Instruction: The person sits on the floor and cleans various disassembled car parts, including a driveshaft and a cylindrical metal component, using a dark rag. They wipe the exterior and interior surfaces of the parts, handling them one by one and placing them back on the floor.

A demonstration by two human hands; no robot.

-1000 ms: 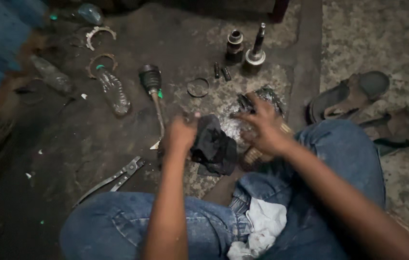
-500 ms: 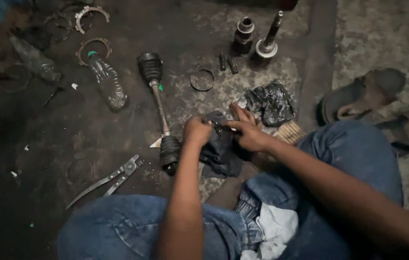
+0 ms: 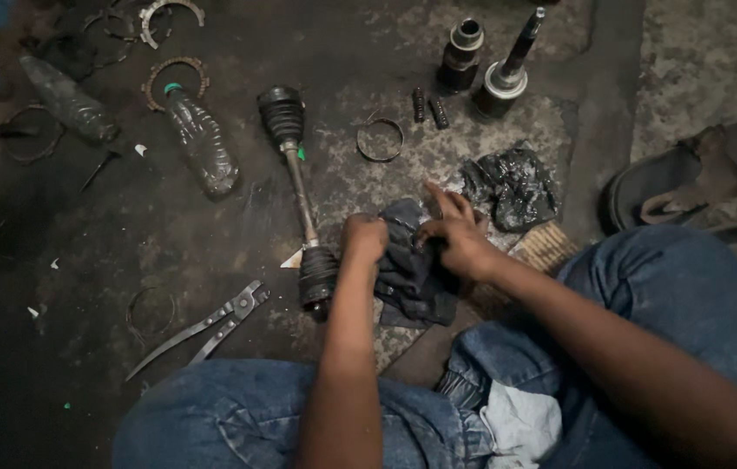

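A dark greasy rag (image 3: 412, 278) is bunched between both hands above the floor in front of my knees. My left hand (image 3: 363, 239) is closed on the rag's left side. My right hand (image 3: 455, 234) grips its right side with two fingers stretched out. Just left of my left hand lies a drive axle shaft (image 3: 299, 191) with a ribbed rubber boot at each end. Whatever the rag wraps is hidden.
Metal pliers (image 3: 203, 326) lie at the lower left. Two plastic bottles (image 3: 202, 148), metal rings (image 3: 381, 139) and two joint parts (image 3: 500, 82) lie farther out. A crumpled black plastic bag (image 3: 512, 187) is right of my hands. Sandals (image 3: 690, 178) sit at the right.
Both hands with the rag have shifted left and down towards the axle's near boot. The view has swung, bringing the axle and bottles closer to the middle.
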